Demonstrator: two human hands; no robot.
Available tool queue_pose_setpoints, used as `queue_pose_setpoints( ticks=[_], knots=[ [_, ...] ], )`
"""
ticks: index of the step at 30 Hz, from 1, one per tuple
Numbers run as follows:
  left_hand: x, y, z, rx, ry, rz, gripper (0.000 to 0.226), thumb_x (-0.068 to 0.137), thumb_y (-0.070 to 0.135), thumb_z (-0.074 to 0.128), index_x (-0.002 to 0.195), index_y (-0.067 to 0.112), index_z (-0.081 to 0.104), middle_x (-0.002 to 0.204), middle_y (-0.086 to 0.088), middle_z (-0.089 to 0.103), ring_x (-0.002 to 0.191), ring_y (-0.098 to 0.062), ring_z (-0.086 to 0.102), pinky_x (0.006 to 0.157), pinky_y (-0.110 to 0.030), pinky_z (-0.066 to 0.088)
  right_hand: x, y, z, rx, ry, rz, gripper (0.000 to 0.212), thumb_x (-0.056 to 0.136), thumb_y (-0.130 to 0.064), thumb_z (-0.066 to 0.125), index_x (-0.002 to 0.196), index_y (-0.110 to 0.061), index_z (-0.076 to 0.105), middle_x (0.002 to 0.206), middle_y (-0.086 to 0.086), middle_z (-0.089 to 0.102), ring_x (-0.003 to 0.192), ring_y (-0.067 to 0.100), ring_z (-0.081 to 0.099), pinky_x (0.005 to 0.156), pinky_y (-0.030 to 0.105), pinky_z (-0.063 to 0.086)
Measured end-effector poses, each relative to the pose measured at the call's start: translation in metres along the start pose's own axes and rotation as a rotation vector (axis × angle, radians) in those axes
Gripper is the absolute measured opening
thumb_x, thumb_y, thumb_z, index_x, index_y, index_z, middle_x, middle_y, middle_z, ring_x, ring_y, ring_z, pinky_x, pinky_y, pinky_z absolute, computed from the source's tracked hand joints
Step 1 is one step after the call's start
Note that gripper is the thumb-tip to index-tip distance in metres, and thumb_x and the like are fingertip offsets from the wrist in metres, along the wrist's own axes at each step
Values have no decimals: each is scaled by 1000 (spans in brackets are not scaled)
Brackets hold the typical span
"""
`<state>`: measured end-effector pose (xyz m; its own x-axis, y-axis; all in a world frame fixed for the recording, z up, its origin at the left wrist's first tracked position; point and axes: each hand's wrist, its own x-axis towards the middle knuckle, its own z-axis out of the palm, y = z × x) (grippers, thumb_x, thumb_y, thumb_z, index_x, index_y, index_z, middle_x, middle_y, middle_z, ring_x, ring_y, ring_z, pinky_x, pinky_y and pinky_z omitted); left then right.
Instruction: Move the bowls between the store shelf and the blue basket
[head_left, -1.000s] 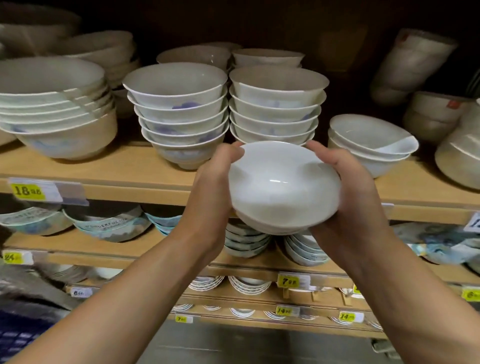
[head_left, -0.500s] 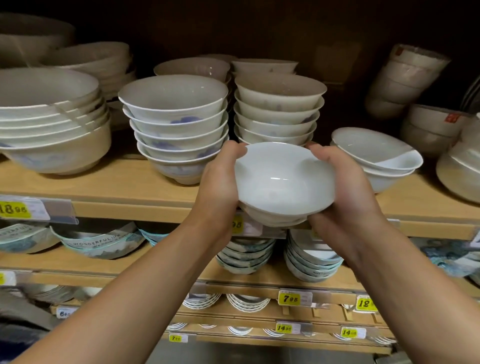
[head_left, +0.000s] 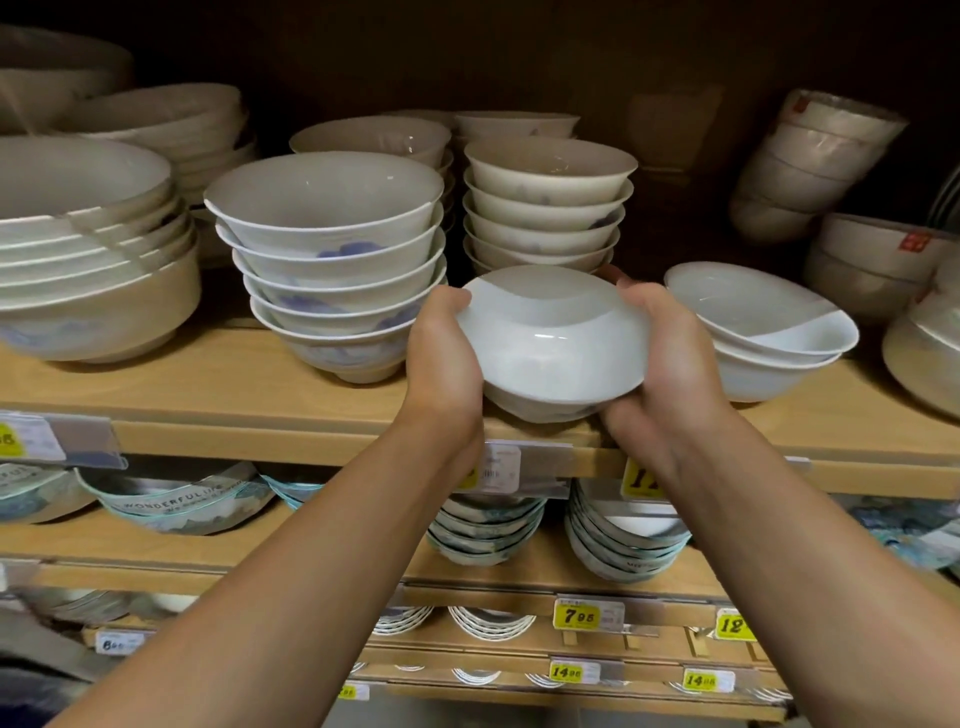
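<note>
A small stack of white bowls (head_left: 550, 343) is held between both hands at the front edge of the wooden store shelf (head_left: 218, 400). My left hand (head_left: 441, 358) grips its left rim and my right hand (head_left: 665, 364) grips its right rim and underside. The stack's foot is just above or on the shelf board; I cannot tell which. Directly behind it stands a stack of cream bowls (head_left: 545, 208). The blue basket is not visible.
A stack of blue-patterned bowls (head_left: 332, 270) stands to the left, and a low pair of white bowls (head_left: 763, 332) to the right. Large bowls (head_left: 88, 260) fill the far left. Lower shelves hold more bowls and yellow price tags (head_left: 576, 617).
Both hands have carried the bowl stack forward and down from in front of the shelf to the shelf's front edge, between the neighbouring stacks.
</note>
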<state>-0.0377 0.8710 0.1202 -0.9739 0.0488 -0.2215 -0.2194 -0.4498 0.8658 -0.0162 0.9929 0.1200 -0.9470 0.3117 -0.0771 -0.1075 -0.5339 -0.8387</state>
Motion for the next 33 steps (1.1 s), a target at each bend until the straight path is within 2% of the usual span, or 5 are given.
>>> queue_pose_setpoints(
  ticks=[4,9,20,25,33],
  knots=[
    [12,-5,4,-101,18,-10,25,88,29,51,103,15,65,97,-7,74,94,-24,68,92,-39,53,10,-3,4,46,34,27,26,98,-20,43,116,-17,62,100,10,74,93,26,71,82,41,58],
    [22,-10,9,-252,22,-1,16,89,26,54,94,16,65,79,-1,76,85,-22,70,86,-37,56,16,-3,7,44,16,23,36,99,-18,41,131,-12,55,114,16,70,104,32,67,95,48,52],
    [25,-15,10,-242,-18,62,25,94,31,50,103,14,66,96,-6,74,92,-21,69,90,-37,54,18,-2,6,84,100,49,33,97,-21,45,124,-10,60,112,15,70,105,31,66,95,46,52],
    [15,-11,8,-205,-21,28,36,95,36,46,115,11,63,107,-12,73,101,-26,68,95,-41,52,11,-1,7,105,180,73,18,97,-19,47,108,-14,60,110,16,70,102,31,66,98,48,50],
    [9,-8,11,-182,50,35,43,97,38,45,126,10,59,114,-11,70,107,-25,65,102,-43,47,9,-2,10,156,276,126,30,91,-26,56,118,-13,62,99,11,74,94,28,69,90,43,54]
  ],
)
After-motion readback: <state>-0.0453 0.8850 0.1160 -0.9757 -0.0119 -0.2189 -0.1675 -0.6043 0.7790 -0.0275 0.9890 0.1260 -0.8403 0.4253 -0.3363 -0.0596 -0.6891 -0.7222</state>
